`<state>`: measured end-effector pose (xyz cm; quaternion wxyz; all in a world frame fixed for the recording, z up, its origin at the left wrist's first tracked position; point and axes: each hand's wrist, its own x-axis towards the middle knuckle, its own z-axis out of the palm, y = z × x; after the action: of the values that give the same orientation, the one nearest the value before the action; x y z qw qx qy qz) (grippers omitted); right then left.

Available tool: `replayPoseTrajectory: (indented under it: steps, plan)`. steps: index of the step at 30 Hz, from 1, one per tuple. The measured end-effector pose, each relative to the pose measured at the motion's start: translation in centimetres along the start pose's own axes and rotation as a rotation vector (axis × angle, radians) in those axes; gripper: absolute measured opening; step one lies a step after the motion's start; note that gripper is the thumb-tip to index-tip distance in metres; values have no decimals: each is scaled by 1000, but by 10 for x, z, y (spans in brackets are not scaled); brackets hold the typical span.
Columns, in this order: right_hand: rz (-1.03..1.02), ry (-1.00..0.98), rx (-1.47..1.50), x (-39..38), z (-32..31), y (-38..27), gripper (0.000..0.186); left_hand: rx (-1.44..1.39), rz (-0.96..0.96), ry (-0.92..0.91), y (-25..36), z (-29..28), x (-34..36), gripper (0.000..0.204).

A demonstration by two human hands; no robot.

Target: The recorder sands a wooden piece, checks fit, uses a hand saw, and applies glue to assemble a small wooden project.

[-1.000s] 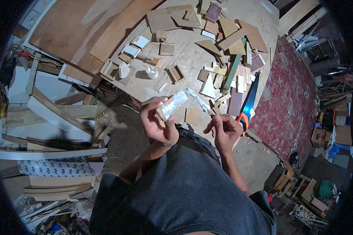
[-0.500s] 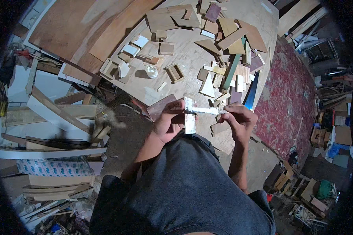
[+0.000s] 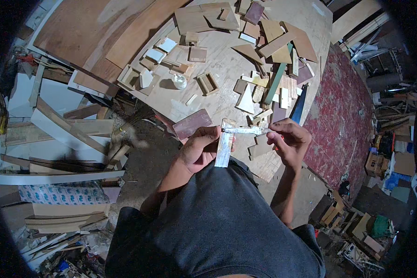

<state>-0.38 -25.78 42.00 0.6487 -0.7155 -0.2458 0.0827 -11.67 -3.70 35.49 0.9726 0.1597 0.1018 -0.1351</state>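
My left hand (image 3: 200,149) is closed on a short flat wooden strip (image 3: 224,153) smeared with white, its thumb near the strip's upper end. Across that upper end lies a thin white-coated stick (image 3: 245,130). Thumb and fingertips of my right hand (image 3: 290,141) pinch the stick's right end; whether it has bristles I cannot tell. Both pieces are in front of my body, over the near edge of the worktable. Farther off on the table stands a small white-topped tub (image 3: 179,82), with a small open wooden frame (image 3: 208,84) to its right.
Wood offcuts, a green strip (image 3: 275,83) and a blue handsaw-like blade (image 3: 300,104) lie on the right of the worktable (image 3: 194,51). A brown board (image 3: 192,123) sits at its near left edge. Stacked boards (image 3: 74,129) crowd the left; a red floor covering (image 3: 338,102) lies right.
The wooden strip has tilted, its lower end shifting left and down. My right hand has moved slightly right and up, the stick still touching the strip.
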Motion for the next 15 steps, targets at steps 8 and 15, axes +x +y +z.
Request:
replayPoseTrajectory:
  steps: [8,15]
  plan:
    - [-98,20,-22,5,1,11,14,-28,-2,14,0,0,-1,36]
    - [-146,75,37,2,4,8,14,-13,-3,-26,2,2,-1,35]
